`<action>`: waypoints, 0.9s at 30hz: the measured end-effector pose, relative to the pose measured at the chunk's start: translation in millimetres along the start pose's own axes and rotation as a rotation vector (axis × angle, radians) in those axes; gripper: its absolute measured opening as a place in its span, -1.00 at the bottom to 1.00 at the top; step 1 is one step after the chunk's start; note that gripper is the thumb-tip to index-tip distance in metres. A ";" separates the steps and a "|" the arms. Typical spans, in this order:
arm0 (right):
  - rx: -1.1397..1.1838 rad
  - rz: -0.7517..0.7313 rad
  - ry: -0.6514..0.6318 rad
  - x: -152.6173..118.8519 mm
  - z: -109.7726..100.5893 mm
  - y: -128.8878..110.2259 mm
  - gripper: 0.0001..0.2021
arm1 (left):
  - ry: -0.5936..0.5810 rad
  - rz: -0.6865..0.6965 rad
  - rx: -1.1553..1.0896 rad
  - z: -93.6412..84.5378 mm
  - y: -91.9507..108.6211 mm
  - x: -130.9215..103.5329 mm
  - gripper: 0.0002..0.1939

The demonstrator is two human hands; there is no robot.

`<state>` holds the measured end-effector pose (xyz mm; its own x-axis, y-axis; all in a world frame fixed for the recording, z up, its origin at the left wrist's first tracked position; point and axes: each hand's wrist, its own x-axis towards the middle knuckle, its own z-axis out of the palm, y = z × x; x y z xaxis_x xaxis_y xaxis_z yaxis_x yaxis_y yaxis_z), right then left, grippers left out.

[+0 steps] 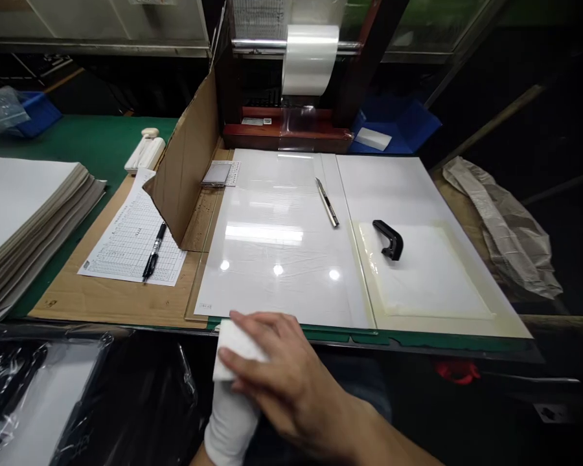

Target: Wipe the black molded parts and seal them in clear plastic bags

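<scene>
At the near edge of the bench, my bare right hand [294, 382] is closed on a white folded pad [230, 340], thumb on one side and fingers over the top. My left hand [229, 414], in a white glove or sleeve, sits just beneath the pad. Its fingers are hidden, so whether it also grips the pad cannot be told. Beyond my hands lies a glass plate [272, 207] over white paper, with a utility knife [327, 202] on it. A black curved handle [389, 239] rests on a pale film-edged sheet [427, 278] to the right.
A roll of clear film [309, 61] hangs on a rod at the back. An upright cardboard piece [189, 155] stands left of the glass. Farther left are a printed form [126, 239], a pen [154, 252] and a stack of sheets [24, 213]. Blue bins [403, 126] sit behind.
</scene>
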<state>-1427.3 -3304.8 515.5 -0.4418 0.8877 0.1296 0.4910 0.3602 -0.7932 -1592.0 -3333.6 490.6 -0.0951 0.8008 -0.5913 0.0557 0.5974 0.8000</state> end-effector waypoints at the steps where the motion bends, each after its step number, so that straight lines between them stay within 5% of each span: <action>1: -0.001 0.036 0.020 -1.6 0.2 0.5 -0.66 | -0.002 0.020 0.026 -0.1 -0.6 0.3 -0.74; 3: -0.006 0.140 0.057 -4.8 -0.5 2.8 -0.65 | 0.017 0.121 0.100 -2.1 -1.7 1.2 -0.58; 6: 0.032 0.163 0.022 2.7 -0.9 7.5 -0.63 | 0.037 0.235 0.139 -7.6 -2.6 1.5 -0.60; 13: 0.223 0.276 -0.032 110.2 -8.1 47.6 -0.57 | 0.138 0.284 0.167 -6.6 27.5 -14.1 -0.62; 16: 0.228 0.285 0.074 121.7 -14.5 49.4 -0.54 | 0.187 0.262 0.113 -4.2 41.5 -19.0 -0.64; 19: 0.209 0.257 0.351 68.6 -9.9 36.2 -0.69 | 0.176 0.186 0.114 -2.5 42.5 -13.7 -0.61; 21: 0.162 0.179 0.520 2.8 0.4 28.6 -0.73 | 0.127 0.108 0.074 -0.7 39.4 -5.2 -0.55; 23: 0.109 0.115 0.546 -72.7 15.3 28.0 -0.68 | 0.033 -0.007 -0.064 3.7 38.0 5.5 -0.52; 24: 0.097 0.171 0.561 -109.1 23.3 31.8 -0.71 | -0.033 -0.080 -0.142 7.9 38.9 11.1 -0.53; 27: 0.053 0.766 0.931 -196.6 40.6 65.9 -0.86 | -0.262 -0.241 -0.241 34.6 49.1 25.3 -0.57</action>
<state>-1338.5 -3467.2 413.6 0.6720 0.7402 -0.0233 0.3475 -0.3430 -0.8727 -1557.3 -3282.5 511.3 0.1800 0.6422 -0.7451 -0.1737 0.7663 0.6185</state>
